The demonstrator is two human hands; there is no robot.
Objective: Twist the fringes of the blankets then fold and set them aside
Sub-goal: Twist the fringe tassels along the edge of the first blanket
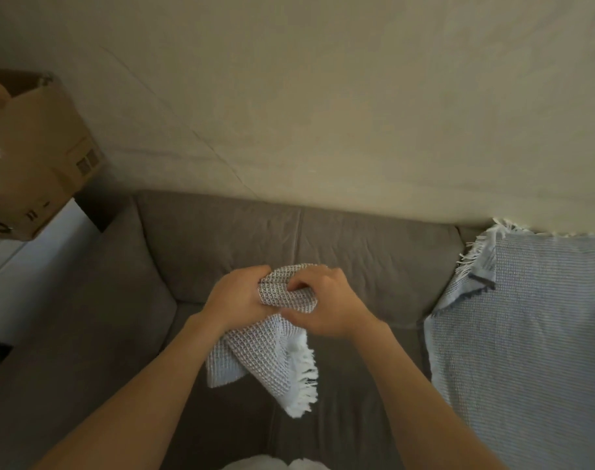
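A small white waffle-weave blanket (262, 354) hangs bunched above the grey sofa seat, its white fringe (306, 378) dangling at the lower right. My left hand (236, 296) grips the bunched top from the left. My right hand (323, 305) grips the same bunch from the right, fingers curled over the cloth. A larger light-blue blanket (526, 334) lies spread over the sofa's right side, with a white fringe (475, 256) at its folded upper-left corner.
The grey sofa (221, 239) fills the lower view, its backrest against a cream wall. A cardboard box (35, 157) sits on a white surface at the left. Something white shows at the bottom edge (265, 464).
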